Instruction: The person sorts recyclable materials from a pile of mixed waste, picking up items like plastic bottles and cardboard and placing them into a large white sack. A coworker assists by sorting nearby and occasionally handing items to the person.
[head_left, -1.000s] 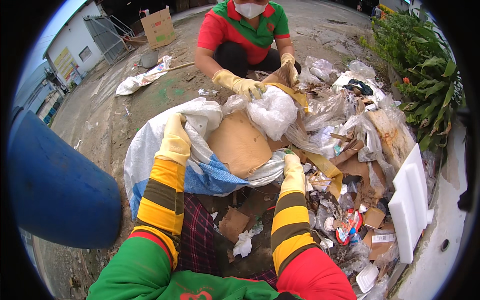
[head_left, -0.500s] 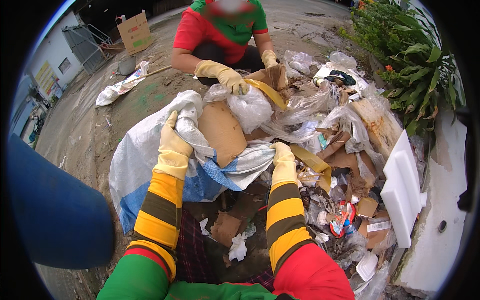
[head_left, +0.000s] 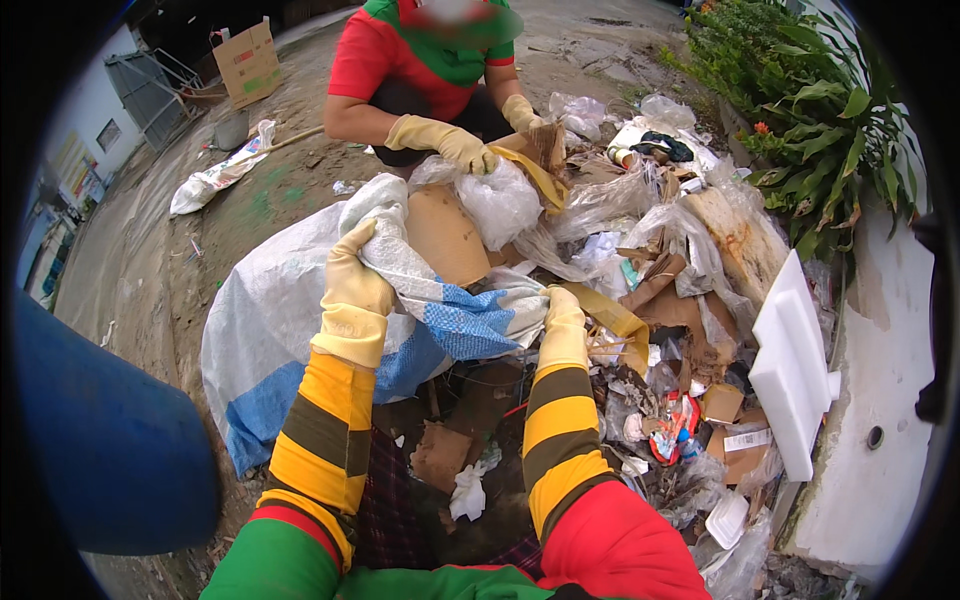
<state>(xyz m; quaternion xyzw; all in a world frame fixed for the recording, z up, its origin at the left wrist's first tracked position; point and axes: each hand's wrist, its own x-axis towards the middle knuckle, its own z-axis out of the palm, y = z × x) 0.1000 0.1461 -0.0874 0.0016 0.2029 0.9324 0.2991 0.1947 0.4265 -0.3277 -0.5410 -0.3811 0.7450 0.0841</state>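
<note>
Both my hands wear cream rubber gloves and grip the rim of a white and blue woven sack (head_left: 270, 290). My left hand (head_left: 355, 285) is closed on the bunched rim at the left. On the right, my right hand (head_left: 563, 325) pinches the other side, and the rim sags between them. Brown cardboard (head_left: 445, 238) stands at the sack's mouth, its lower end behind the rim. Across from me a crouching person's gloved hand (head_left: 440, 142) rests on clear plastic film (head_left: 498, 205), with brown cardboard (head_left: 545, 150) by their other glove.
A heap of mixed waste (head_left: 660, 300) spreads at the right, with a white foam block (head_left: 790, 365) against a low white wall (head_left: 870, 370). Plants (head_left: 830, 130) grow behind it. A blue drum (head_left: 110, 430) stands at the left; a cardboard box (head_left: 247, 63) sits far back.
My left hand has lifted and turned the sack's rim a little, so more blue weave shows between my hands. The view has shifted slightly. The other person's hand remains at the plastic film.
</note>
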